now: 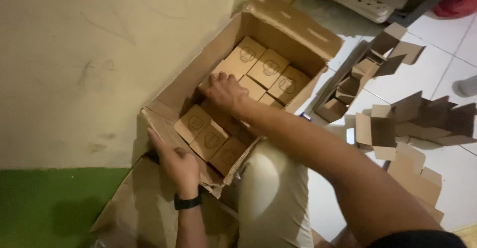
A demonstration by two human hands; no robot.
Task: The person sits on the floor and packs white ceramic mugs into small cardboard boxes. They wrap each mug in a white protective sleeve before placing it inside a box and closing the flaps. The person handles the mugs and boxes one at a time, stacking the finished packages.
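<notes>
Closest to my lens, the right forearm runs up from the lower right corner, over a bent knee in pale trousers [273, 198]. That arm ends in my right hand [224, 90], reaching down into the large open cardboard carton [278, 29] that sits against the cream wall [99, 54]. Its fingers are curled together on one of the small brown boxes [268, 68] near the middle of the carton, though I cannot tell whether they actually clamp it. More small boxes are packed in rows at the far end and the near end. My left hand [175, 162], with a black wristband [188, 202], has its fingers spread and pressed on the carton's torn near-left flap [159, 124]. Off to the right, on the white tiled floor [447, 59], lie unfolded box blanks [412, 124], well apart from the carton.
</notes>
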